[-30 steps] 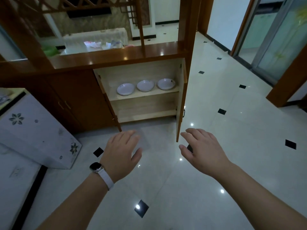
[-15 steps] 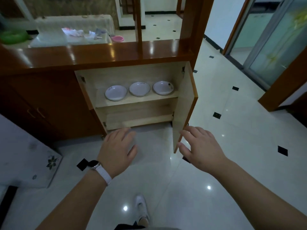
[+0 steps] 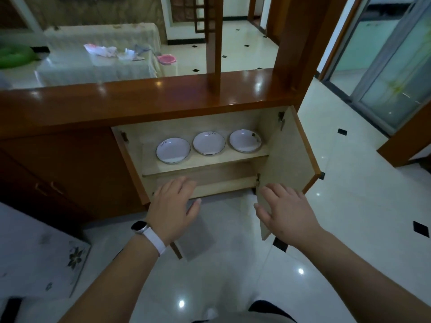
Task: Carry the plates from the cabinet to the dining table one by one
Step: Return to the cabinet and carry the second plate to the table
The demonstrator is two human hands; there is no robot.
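Three white plates stand in a row on the upper shelf (image 3: 210, 165) of the open wooden cabinet: a left plate (image 3: 173, 150), a middle plate (image 3: 208, 143) and a right plate (image 3: 245, 140). My left hand (image 3: 173, 209), with a watch on its wrist, hovers palm down in front of the lower shelf, fingers apart and holding nothing. My right hand (image 3: 283, 212) is also empty and spread, just in front of the open right door (image 3: 283, 164). Both hands are below the plates and touch none of them.
The left cabinet door (image 3: 131, 166) stands open too. A glossy wooden counter (image 3: 144, 101) tops the cabinet, with posts rising from it. A cloth with flower prints (image 3: 39, 257) covers furniture at lower left. Shiny tiled floor (image 3: 349, 206) spreads to the right, towards a sliding glass door (image 3: 394, 66).
I have come closer to the cabinet, which now looks larger and nearer. Both hands have moved forward, towards the cabinet opening, still empty.
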